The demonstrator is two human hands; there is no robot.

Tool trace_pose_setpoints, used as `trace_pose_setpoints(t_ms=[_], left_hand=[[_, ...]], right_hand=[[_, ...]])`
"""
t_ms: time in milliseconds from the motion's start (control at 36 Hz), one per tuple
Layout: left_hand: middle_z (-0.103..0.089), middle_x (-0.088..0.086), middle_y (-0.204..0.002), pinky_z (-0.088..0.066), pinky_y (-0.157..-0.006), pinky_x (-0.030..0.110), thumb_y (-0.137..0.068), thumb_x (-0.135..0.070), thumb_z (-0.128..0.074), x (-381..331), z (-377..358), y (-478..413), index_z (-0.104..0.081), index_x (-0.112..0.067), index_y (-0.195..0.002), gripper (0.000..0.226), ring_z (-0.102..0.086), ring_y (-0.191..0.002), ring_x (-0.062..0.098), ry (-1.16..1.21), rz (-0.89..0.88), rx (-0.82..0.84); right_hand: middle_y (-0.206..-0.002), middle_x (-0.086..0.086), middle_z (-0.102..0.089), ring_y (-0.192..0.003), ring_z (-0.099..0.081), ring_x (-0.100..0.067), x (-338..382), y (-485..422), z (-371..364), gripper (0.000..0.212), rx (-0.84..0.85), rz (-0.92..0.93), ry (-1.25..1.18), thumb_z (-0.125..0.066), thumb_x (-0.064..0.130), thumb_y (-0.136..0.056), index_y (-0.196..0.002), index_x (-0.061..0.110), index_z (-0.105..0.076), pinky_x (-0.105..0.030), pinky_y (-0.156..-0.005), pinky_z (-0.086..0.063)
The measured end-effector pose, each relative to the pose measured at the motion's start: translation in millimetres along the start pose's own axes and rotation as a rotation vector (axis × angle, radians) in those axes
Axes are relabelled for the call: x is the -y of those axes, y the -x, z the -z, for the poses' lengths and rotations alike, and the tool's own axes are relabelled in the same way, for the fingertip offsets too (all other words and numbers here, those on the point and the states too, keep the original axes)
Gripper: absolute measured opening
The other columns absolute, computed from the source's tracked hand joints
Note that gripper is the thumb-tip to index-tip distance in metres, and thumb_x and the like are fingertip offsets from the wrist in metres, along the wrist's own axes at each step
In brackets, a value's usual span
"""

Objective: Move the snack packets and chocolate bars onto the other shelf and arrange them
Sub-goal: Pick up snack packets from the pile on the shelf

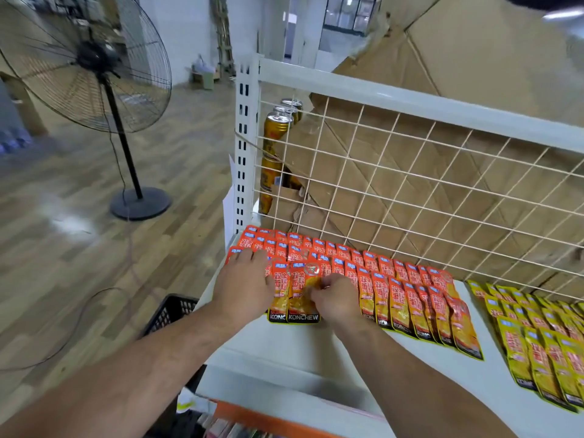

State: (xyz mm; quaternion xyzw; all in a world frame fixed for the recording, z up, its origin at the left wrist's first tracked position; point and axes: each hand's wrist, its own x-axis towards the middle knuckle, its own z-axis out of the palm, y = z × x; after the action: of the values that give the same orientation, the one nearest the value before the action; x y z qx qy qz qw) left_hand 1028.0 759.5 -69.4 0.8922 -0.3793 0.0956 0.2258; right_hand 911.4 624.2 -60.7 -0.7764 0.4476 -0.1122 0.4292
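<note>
The fingers (327, 284) of the right hand (339, 303) are curled inward and pinched on the middle of one orange packet (301, 308) in the front row. The wrist is bent down, and the forearm is stretched in from the lower right. The fingers (249, 257) of the left hand (245, 286) are held straight and slightly spread, palm down. They are pressed flat on the neighbouring packets at the left end of the rows, with nothing gripped. That forearm is reached in from the lower left.

The pinched packet is laid flat on the white shelf (316, 349). Its long axis runs from the front edge toward the back, its black printed band is nearest the person, and its blue-tagged end points at the wire mesh (410, 184). The same direction is kept by the other orange packets (410, 295), which are overlapped sideways like roof tiles. Three rows can be made out, one behind another; the number in each is hard to count, perhaps a dozen or more. To the right, apart from them, yellow packets (543, 343) are laid in the same way in at least two rows and are cut off by the frame edge.

Behind the mesh, three gold cans (278, 128) are seen from above beside sheets of cardboard (474, 74). A black basket (170, 314) sits below the shelf's left end, and a standing fan (85, 58) is placed on the wooden floor.
</note>
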Motion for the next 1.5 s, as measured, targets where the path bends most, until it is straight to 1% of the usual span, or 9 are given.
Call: trace_pose_setpoints(t_ms=[139,250,417,611,806,917,1028,1361,1500], left_hand=[[-0.065,0.007,-0.099,-0.052,-0.075,0.04,-0.077,-0.028,-0.066,8,1,4,-0.066,-0.013,-0.102,0.029,-0.059,-0.094,0.03,-0.042,-0.028,-0.011],[-0.065,0.005,-0.11,-0.05,-0.086,0.041,-0.081,-0.031,-0.061,8,4,7,-0.066,-0.015,-0.112,0.035,-0.056,-0.106,0.029,-0.029,-0.039,0.024],[-0.065,0.001,-0.111,-0.049,-0.091,0.042,-0.08,-0.034,-0.057,4,4,9,-0.068,-0.018,-0.113,0.038,-0.056,-0.107,0.026,0.003,-0.048,0.055],[-0.066,-0.005,-0.123,-0.043,-0.099,0.041,-0.082,-0.034,-0.062,-8,-2,8,-0.068,-0.023,-0.121,0.041,-0.059,-0.117,0.022,0.047,-0.12,0.079],[-0.043,-0.007,-0.152,-0.017,-0.12,0.037,-0.093,-0.044,-0.045,-38,-12,1,-0.047,-0.028,-0.145,0.055,-0.032,-0.143,0.015,0.054,-0.236,0.197],[-0.031,-0.006,-0.159,-0.009,-0.122,0.039,-0.095,-0.047,-0.045,-65,-19,6,-0.034,-0.027,-0.151,0.06,-0.021,-0.148,0.016,0.024,-0.287,0.279],[-0.02,-0.006,-0.163,-0.001,-0.122,0.039,-0.098,-0.051,-0.037,-94,-25,16,-0.025,-0.028,-0.155,0.063,-0.012,-0.151,0.017,-0.001,-0.335,0.347],[-0.017,-0.003,-0.165,-0.002,-0.123,0.042,-0.099,-0.054,-0.033,-213,-30,60,-0.022,-0.028,-0.156,0.064,-0.009,-0.152,0.02,-0.025,-0.463,0.411],[-0.027,-0.002,-0.161,-0.007,-0.122,0.041,-0.099,-0.052,-0.035,-281,-31,93,-0.031,-0.027,-0.152,0.059,-0.017,-0.149,0.021,-0.026,-0.525,0.404]], right_hand=[[-0.073,-0.002,-0.063,-0.073,-0.062,-0.025,4,5,-1,0.023,-0.074,0.087,0.302,-0.062,0.031,-0.089,-0.083,0.01,-0.066,-0.026,-0.059,-0.04],[-0.095,-0.005,-0.067,-0.094,-0.066,-0.03,8,5,-1,0.021,-0.075,0.094,0.458,-0.057,0.032,-0.09,-0.101,0.014,-0.061,-0.028,-0.066,-0.042],[-0.105,-0.005,-0.069,-0.098,-0.068,-0.03,8,4,-1,0.032,-0.079,0.134,0.628,-0.059,0.031,-0.089,-0.117,0.017,-0.053,-0.032,-0.07,-0.047],[-0.101,-0.005,-0.07,-0.094,-0.067,-0.031,7,9,4,0.029,-0.099,0.16,0.641,-0.054,0.036,-0.091,-0.114,0.019,-0.053,-0.034,-0.072,-0.05],[-0.107,-0.003,-0.067,-0.1,-0.064,-0.03,-8,23,22,0.032,-0.179,0.264,0.599,-0.054,0.046,-0.091,-0.112,0.023,-0.063,-0.035,-0.075,-0.047],[-0.127,-0.001,-0.062,-0.119,-0.053,-0.031,-36,30,44,0.054,-0.202,0.308,0.78,-0.061,0.048,-0.079,-0.128,0.026,-0.06,-0.044,-0.094,-0.044],[-0.158,0.001,-0.033,-0.145,-0.027,-0.027,-65,39,74,0.071,-0.12,0.213,0.866,-0.047,0.065,-0.091,-0.151,0.031,-0.033,-0.048,-0.116,-0.026],[-0.162,0.002,-0.026,-0.148,-0.022,-0.024,-140,90,176,0.069,-0.184,0.101,0.819,-0.051,0.055,-0.094,-0.154,0.032,-0.026,-0.043,-0.118,-0.025],[-0.16,0.0,-0.029,-0.146,-0.027,-0.024,-182,124,230,0.069,-0.232,0.073,0.802,-0.048,0.059,-0.093,-0.153,0.032,-0.029,-0.04,-0.115,-0.029]])
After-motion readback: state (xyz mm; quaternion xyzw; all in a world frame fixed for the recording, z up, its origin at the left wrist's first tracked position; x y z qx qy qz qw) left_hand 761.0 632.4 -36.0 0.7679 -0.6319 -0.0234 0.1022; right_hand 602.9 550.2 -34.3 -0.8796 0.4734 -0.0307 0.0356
